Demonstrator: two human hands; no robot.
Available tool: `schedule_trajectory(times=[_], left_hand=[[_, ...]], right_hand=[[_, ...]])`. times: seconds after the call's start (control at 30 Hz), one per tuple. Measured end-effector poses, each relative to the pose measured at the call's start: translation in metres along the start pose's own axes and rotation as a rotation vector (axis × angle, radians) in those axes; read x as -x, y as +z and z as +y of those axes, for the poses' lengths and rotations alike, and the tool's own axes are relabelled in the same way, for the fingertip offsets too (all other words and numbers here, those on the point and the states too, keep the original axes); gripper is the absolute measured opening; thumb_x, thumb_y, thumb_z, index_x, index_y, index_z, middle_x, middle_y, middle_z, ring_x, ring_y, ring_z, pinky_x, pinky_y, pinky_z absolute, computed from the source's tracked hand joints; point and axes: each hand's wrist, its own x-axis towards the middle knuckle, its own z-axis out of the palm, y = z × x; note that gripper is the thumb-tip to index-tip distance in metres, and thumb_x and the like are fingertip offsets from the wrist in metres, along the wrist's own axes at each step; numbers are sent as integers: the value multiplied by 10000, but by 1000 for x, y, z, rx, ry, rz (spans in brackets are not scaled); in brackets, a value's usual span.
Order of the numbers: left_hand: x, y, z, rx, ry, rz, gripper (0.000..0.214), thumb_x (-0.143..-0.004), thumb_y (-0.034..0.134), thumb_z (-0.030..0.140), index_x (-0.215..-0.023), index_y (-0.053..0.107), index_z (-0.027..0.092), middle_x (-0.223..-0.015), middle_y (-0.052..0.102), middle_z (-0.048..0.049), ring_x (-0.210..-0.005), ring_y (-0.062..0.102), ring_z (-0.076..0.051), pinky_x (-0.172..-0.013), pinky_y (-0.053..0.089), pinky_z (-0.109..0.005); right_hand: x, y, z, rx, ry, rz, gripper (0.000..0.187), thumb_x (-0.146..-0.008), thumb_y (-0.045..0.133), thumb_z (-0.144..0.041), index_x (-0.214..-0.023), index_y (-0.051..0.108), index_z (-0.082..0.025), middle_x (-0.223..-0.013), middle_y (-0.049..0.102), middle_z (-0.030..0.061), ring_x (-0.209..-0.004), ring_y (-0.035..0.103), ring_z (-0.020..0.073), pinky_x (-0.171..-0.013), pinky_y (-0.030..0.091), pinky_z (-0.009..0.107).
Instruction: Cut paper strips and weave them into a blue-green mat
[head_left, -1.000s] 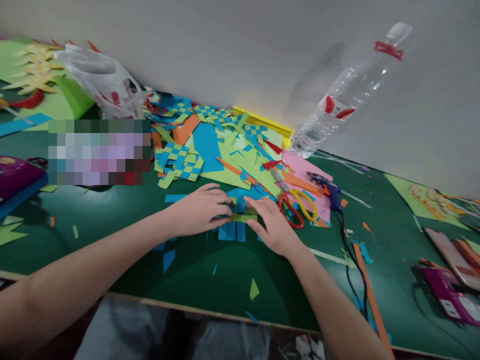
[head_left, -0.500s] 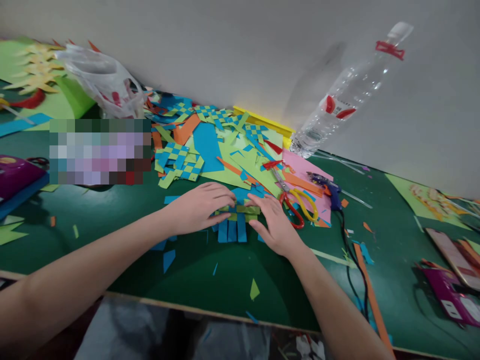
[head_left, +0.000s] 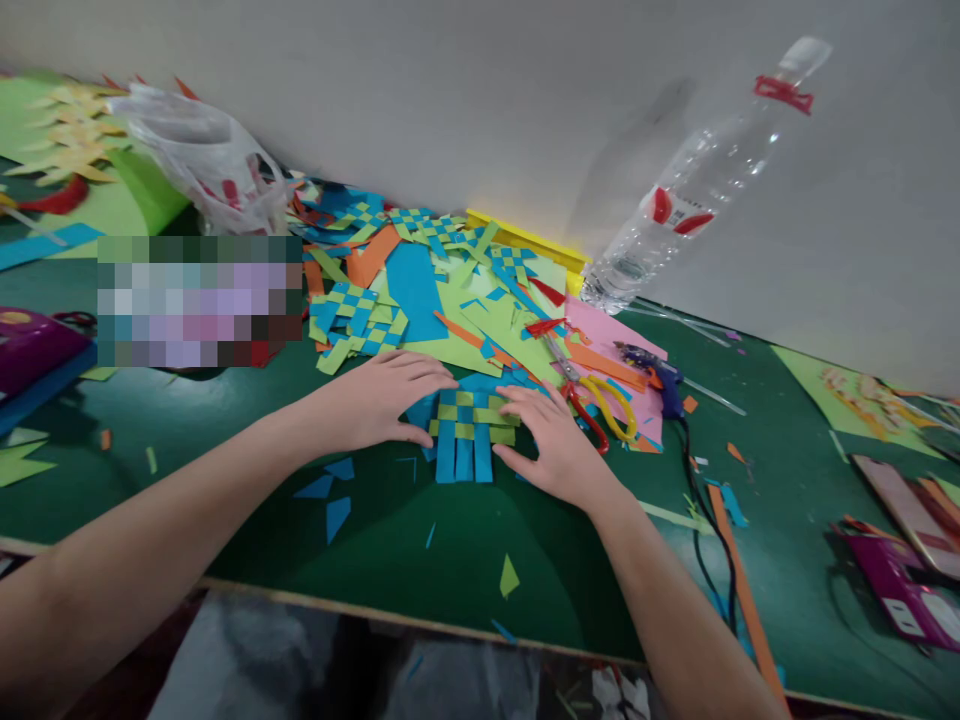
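Observation:
A small woven mat of blue and green paper strips (head_left: 466,430) lies flat on the green table (head_left: 420,540), its blue strip ends pointing toward me. My left hand (head_left: 379,400) rests flat at the mat's left edge, fingers stretched out over it. My right hand (head_left: 551,445) lies flat at its right edge, fingertips touching the green strips. Neither hand holds anything.
Behind the mat is a heap of cut paper and finished weaves (head_left: 420,290). Red and yellow scissors (head_left: 592,400) and a glue gun (head_left: 660,380) with its black cord lie to the right. A clear bottle (head_left: 697,190) leans on the wall. A plastic bag (head_left: 202,160) sits far left.
Both hands have spread apart to the mat's sides, uncovering the woven middle; one second ago they were close together over it, working a green strip.

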Motion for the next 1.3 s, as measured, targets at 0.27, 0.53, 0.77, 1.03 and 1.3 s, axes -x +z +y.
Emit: schedule_trajectory(times=[0.27,0.53,0.77,1.03,1.3], left_hand=[[-1,-3,-4,-58,4,27,511,-827,631,493,-1259,527,242,-1278,591,-88,-1218,509,-271,-1037,348,-409],[-5,-2,5,-31,82,34,436,-840,644,417,-1214,558,211,-1205,637,-75,-1157,553,-235,-1061,316,-402],[-7,0,11,-88,113,44,361,-879,602,378,-1182,581,182,-1184,651,-77,-1129,573,-223,-1061,332,-394],[-7,-2,10,-56,95,68,357,-910,550,386,-1219,557,209,-1243,617,-68,-1175,540,-210,-1094,310,-395],[-8,10,5,-52,139,18,378,-892,590,358,-1233,557,197,-1299,596,-81,-1228,519,-215,-1095,316,-407]], right_hand=[[-1,-1,-2,-10,-12,-81,372,-910,514,-378,-1236,486,-200,-1411,497,106,-1340,417,239,-1172,174,541],[-2,2,-2,-6,-18,-110,442,-901,513,-391,-1290,453,-191,-1454,446,114,-1374,366,246,-1174,176,542],[-2,1,-4,0,-31,-105,434,-895,521,-362,-1289,449,-193,-1446,456,110,-1372,368,241,-1176,166,538],[-2,0,-4,27,-17,-74,351,-912,490,-325,-1236,465,-192,-1426,471,117,-1361,383,222,-1188,139,516],[-1,3,-1,22,-12,-69,185,-921,508,-341,-1045,507,-203,-1371,524,120,-1329,427,219,-1172,216,501]])
